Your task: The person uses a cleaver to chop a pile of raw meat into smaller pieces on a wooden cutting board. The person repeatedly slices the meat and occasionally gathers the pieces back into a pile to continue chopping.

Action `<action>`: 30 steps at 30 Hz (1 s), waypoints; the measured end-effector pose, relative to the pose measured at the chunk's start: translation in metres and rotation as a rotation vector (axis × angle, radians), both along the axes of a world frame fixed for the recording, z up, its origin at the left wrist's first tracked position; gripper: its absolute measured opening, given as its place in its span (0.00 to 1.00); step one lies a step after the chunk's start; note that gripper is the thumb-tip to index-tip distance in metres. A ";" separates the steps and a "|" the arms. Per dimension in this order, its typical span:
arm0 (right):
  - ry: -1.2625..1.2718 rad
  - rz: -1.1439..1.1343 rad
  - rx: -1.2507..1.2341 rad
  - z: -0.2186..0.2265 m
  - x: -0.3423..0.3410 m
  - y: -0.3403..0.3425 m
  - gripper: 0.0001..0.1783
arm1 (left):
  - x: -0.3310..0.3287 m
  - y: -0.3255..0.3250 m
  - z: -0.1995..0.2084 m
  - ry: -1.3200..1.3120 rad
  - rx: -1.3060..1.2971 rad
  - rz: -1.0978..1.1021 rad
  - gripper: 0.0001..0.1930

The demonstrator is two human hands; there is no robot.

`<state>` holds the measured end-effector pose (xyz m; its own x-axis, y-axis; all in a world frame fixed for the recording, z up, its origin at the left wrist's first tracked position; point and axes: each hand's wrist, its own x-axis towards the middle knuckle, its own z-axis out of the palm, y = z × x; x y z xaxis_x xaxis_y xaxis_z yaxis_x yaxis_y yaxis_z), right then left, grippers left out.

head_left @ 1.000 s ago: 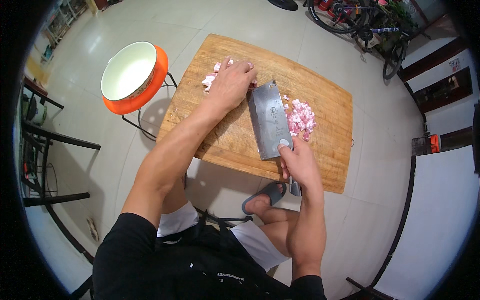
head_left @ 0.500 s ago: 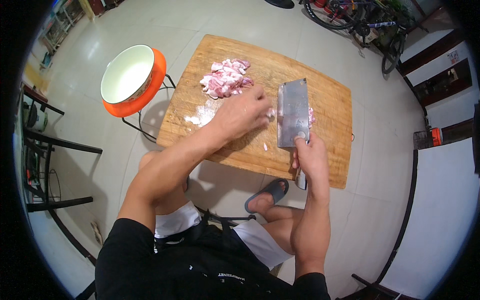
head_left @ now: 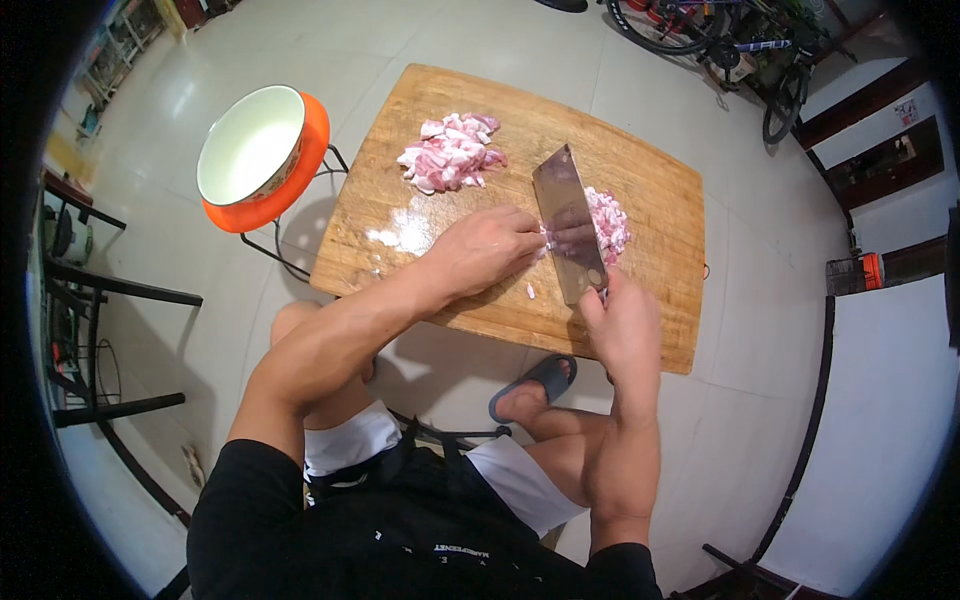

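Observation:
My right hand [head_left: 626, 318] is closed round the handle of a cleaver [head_left: 570, 222]. Its broad blade stands on edge, slightly tilted, on a wooden board [head_left: 670, 275]. Close against the blade's left face, my left hand [head_left: 490, 248] has its fingers curled and pressed down on small bits of meat [head_left: 546, 238], mostly hidden under the fingertips. Beyond that hand, at the far left of the board, is a pile of pink-and-white meat strips [head_left: 452, 155]. Finely diced meat [head_left: 608, 222] is heaped to the right of the blade. One stray scrap [head_left: 530, 290] lies near the front edge.
To the left, a white enamel bowl [head_left: 250, 145] sits on an orange stool [head_left: 315, 135] with black legs. A dark chair frame [head_left: 130, 290] is at the far left. Bicycles [head_left: 740, 50] stand at the back right. A slippered foot [head_left: 535, 388] is below the board's front edge.
My left hand has come down and slightly left, off a raised position. The cleaver has turned from showing its flat side to edge-down beside my left fingers, uncovering the diced heap.

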<state>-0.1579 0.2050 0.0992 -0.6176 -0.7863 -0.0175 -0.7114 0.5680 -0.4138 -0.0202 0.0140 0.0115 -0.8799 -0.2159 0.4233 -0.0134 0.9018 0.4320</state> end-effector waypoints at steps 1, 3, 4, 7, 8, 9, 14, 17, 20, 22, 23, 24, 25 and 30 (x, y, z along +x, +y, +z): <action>0.016 0.007 0.009 0.004 0.004 0.001 0.12 | 0.000 0.002 0.002 -0.003 -0.002 0.009 0.12; 0.047 0.021 0.026 0.011 0.009 0.003 0.12 | -0.002 0.003 0.002 0.004 -0.014 0.011 0.11; 0.069 0.039 0.039 0.013 0.010 0.005 0.12 | -0.003 0.003 0.001 0.013 -0.025 0.005 0.10; 0.123 0.080 0.074 0.019 0.013 0.009 0.11 | -0.004 0.002 -0.003 0.040 -0.032 -0.007 0.09; 0.132 0.087 0.083 0.021 0.015 0.010 0.11 | -0.004 0.001 -0.004 0.048 -0.030 -0.008 0.09; 0.141 0.094 0.093 0.023 0.016 0.010 0.11 | -0.003 0.001 -0.005 0.039 -0.022 -0.004 0.09; 0.104 0.090 0.170 0.026 0.021 0.012 0.10 | 0.000 0.003 -0.002 0.042 0.053 -0.016 0.07; 0.113 0.132 0.160 0.016 0.018 0.002 0.11 | 0.000 0.001 0.000 0.004 0.075 -0.040 0.08; 0.138 0.141 0.135 0.006 0.017 -0.025 0.12 | 0.001 -0.003 0.001 -0.016 0.097 -0.058 0.09; 0.132 0.132 0.126 0.006 0.014 -0.041 0.12 | 0.001 -0.001 -0.003 0.021 0.088 -0.105 0.08; 0.119 0.127 0.126 0.007 0.013 -0.048 0.13 | 0.002 0.001 -0.004 0.039 0.085 -0.126 0.08; 0.105 0.123 0.126 0.006 0.012 -0.051 0.13 | 0.004 0.004 -0.004 0.062 0.085 -0.104 0.08; 0.061 0.127 0.105 0.003 0.008 -0.051 0.13 | 0.006 0.006 0.000 0.085 0.088 -0.076 0.08; 0.063 0.137 0.212 0.010 0.002 -0.027 0.14 | 0.015 0.000 0.002 0.024 0.129 0.109 0.09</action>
<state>-0.1562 0.1780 0.1095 -0.5106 -0.8456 -0.1558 -0.8082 0.5339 -0.2487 -0.0050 0.0141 0.0137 -0.8380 -0.3639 0.4067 -0.0965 0.8323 0.5459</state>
